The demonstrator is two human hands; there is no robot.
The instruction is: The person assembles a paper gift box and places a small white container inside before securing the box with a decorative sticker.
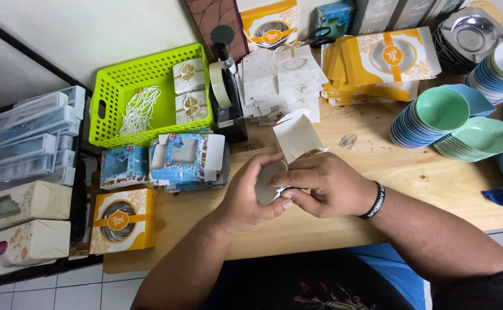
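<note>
Step in hand, by my reading: folding a small white carton (293,139) over the bench (412,178) near its front edge; left hand (250,192) and right hand (323,183) both grasp it; next fold likely needs flaps aligned, thumbs steady.

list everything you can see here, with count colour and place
small box: one, white card, part folded, held in both hands at table centre
basket: one, lime green, back left, holding white cut-outs and two white boxes
tape dispenser: one, black, right of the basket
flat box blanks: a pile, white, back centre
yellow flat boxes: a stack, yellow and white, back right
blue boxes: a few, blue, left of the hands
yellow box: one, front left edge
bowls: stacks, green and blue, right
table: one, light wood
left hand: gripping the box
right hand: gripping the box, black wristband
</note>
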